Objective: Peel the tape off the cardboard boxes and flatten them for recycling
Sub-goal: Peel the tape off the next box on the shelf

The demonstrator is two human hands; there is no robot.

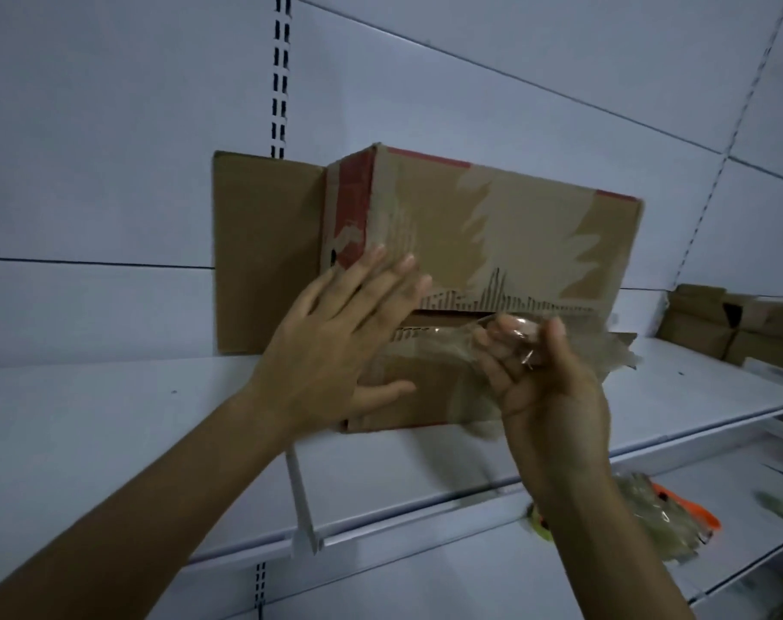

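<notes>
Right-hand fingers (499, 335) are curled in tight with the thumb up, clamped on a strip of clear, crinkled packing tape (443, 349). The right hand (546, 382) holds it just in front of the brown cardboard box with red-printed edges (492, 226). From the grip the tape runs left to the box's front face and disappears under the other palm, and a ragged tail flares out to the right behind the knuckles.

Over to the left hand (336, 337): its fingers (398, 272) are straight and spread apart, pressed flat on the box's near left corner, thumb low against the lower panel. Torn paper and bare corrugation show along the seam.

The box sits on a white metal shelf (112, 409), one plain flap (264, 252) standing open to the left against the white back panel (112, 127). Its lower right corner is hidden behind the right hand.

Far right on the same shelf is a stack of more brown cartons (734, 324), blurred and cut off by the frame edge. On the lower white shelf (729, 481) lies a wad of clear used tape (658, 525), partly hidden by the right wrist. It lies over something orange (693, 507) that is too blurred to identify.
</notes>
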